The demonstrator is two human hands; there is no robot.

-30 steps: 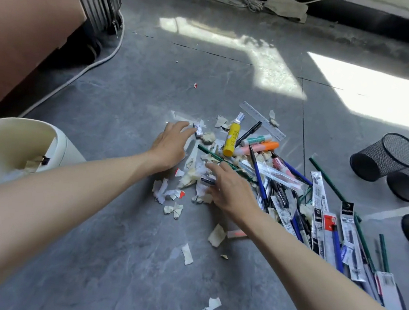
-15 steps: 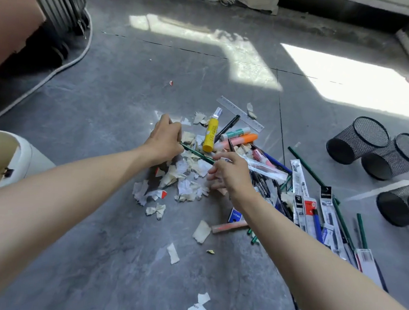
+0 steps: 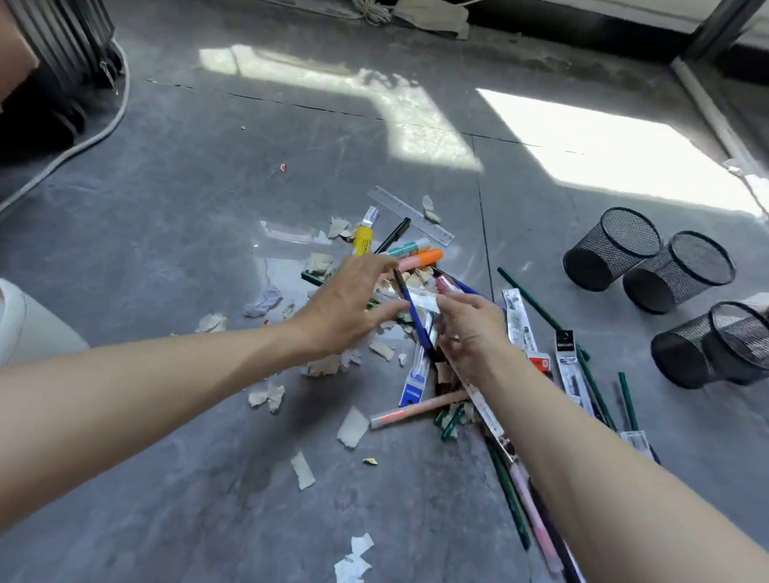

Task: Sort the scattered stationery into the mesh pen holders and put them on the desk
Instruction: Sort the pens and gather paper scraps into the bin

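Note:
Stationery lies in a heap on the grey floor: a yellow glue stick (image 3: 363,240), an orange highlighter (image 3: 426,257), a clear ruler (image 3: 409,212), green pencils (image 3: 542,304), packaged refills (image 3: 567,365) and a pink pen (image 3: 415,408). Above the heap my right hand (image 3: 475,340) grips a small bundle of pens (image 3: 419,324), with a blue pen and a clear packet in it. My left hand (image 3: 346,309) meets the bundle's upper end, thumb and fingers on either side of it. Several black mesh pen holders (image 3: 611,249) lie on their sides at the right, holding nothing.
Torn paper scraps (image 3: 353,427) litter the floor around and in front of the heap. A white bin (image 3: 17,322) stands at the left edge. A white cable (image 3: 86,139) curves past a dark radiator at the top left. Bright sun patches fall on the far floor.
Both hands have lifted off the floor and come together over the heap around a bundle of pens. The view has swung right, so more of the mesh holders shows.

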